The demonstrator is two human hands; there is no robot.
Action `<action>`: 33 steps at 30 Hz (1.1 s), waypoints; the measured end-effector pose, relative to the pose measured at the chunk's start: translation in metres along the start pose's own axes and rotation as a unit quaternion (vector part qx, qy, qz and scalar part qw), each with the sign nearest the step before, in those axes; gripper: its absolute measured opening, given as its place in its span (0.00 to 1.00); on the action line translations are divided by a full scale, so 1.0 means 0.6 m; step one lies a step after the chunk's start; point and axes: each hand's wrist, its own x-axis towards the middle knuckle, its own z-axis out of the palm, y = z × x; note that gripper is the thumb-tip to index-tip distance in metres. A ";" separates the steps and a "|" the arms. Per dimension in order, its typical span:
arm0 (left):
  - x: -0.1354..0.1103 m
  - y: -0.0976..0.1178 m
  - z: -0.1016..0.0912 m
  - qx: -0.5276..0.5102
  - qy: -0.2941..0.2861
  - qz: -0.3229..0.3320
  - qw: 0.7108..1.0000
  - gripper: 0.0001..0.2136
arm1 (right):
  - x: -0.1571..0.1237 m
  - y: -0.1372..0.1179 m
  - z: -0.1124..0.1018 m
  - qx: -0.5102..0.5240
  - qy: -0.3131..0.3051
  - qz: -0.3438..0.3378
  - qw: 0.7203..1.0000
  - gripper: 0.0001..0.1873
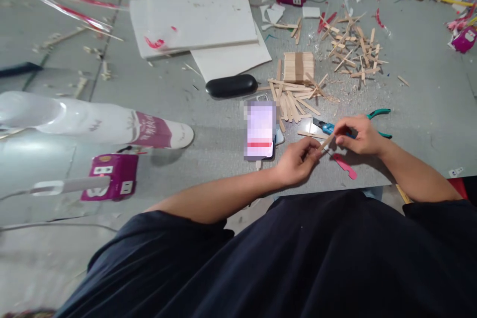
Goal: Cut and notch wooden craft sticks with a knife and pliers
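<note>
"Craft stick [327,142] posn, pls?"

"Got it on my head-cam feed: spans btwn both hands, over the near edge of the worktop [425,109]. Long axis runs diag: lower-L end at the left hand [298,161], upper-R end at the right hand [359,134]."

"Which hand's nearer? Fingers?"

"Neither, both are on it. I read R thumb + index as pinched on the upper end. L thumb + index look clamped on the lower end, tho exact contact's partly hidden from me."

"Key geometry?"

"IMO the slant btwn the two grips; I see only a short bare length. Blue utility knife [328,128] lies just beyond, dark tip pointing L; can't tell if R fingers touch it. Pink hooked strip [343,165] is on the near side."

"Containers?"

"Black glasses case [231,86], closed, L of the loose sticks [292,104]; can't see in. White bottle-like thing [97,119] w/ maroon band lies on its side, far L; contents unk. Banded bundle [299,67], approx. upright in my view, sits behind the loose ones: craft sticks w/ a brownish band round them."
</note>
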 end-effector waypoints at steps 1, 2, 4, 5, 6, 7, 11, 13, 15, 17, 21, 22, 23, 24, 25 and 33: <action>-0.001 0.000 -0.001 0.012 -0.009 0.010 1.000 0.10 | 0.000 -0.001 0.005 -0.007 -0.021 -0.008 1.000 0.25; -0.002 0.000 -0.002 0.023 -0.017 0.020 0.999 0.09 | -0.001 -0.003 0.011 -0.014 -0.040 -0.015 0.999 0.26; -0.002 -0.001 -0.004 0.046 -0.028 0.039 0.998 0.06 | -0.003 -0.008 0.021 -0.024 -0.072 -0.021 0.997 0.28; -0.002 -0.002 -0.005 0.056 -0.034 0.047 0.997 0.06 | -0.004 -0.011 0.025 -0.026 -0.086 -0.020 0.996 0.29; -0.002 -0.004 -0.006 0.066 -0.039 0.055 0.995 0.05 | -0.005 -0.014 0.028 -0.026 -0.098 -0.018 0.995 0.29; -0.001 -0.006 -0.006 0.076 -0.044 0.063 0.994 0.05 | -0.006 -0.017 0.030 -0.025 -0.107 -0.015 0.994 0.29; -0.004 -0.018 -0.004 0.123 -0.045 0.082 0.988 0.04 | -0.008 -0.017 0.035 -0.028 -0.115 -0.020 0.993 0.27; -0.008 -0.021 -0.001 0.157 -0.036 0.084 0.983 0.04 | -0.008 -0.009 0.037 -0.042 -0.097 -0.031 0.994 0.28; -0.011 -0.019 0.000 0.197 -0.028 0.079 0.977 0.07 | -0.006 0.003 0.037 -0.063 -0.067 -0.046 0.995 0.31; -0.008 -0.011 -0.008 0.248 -0.020 0.066 0.966 0.13 | -0.003 0.016 0.034 -0.089 -0.035 -0.064 0.993 0.34; 0.030 0.010 -0.061 0.382 0.007 0.007 0.924 0.12 | 0.003 0.036 0.022 -0.135 0.010 -0.091 0.987 0.34; 0.045 0.015 -0.079 0.415 0.017 -0.017 0.909 0.12 | 0.003 0.039 0.021 -0.145 0.017 -0.095 0.985 0.34; 0.061 0.019 -0.096 0.446 0.029 -0.042 0.893 0.13 | 0.004 0.042 0.020 -0.153 0.023 -0.100 0.983 0.33; 0.076 0.022 -0.112 0.474 0.037 -0.064 0.877 0.15 | 0.005 0.044 0.020 -0.161 0.028 -0.105 0.981 0.33; 0.090 0.024 -0.124 0.498 0.038 -0.082 0.863 0.15 | 0.005 0.046 0.021 -0.168 0.031 -0.111 0.979 0.32; 0.137 0.011 -0.124 0.584 -0.058 -0.114 0.802 0.18 | 0.011 0.053 0.024 -0.207 0.041 -0.139 0.968 0.31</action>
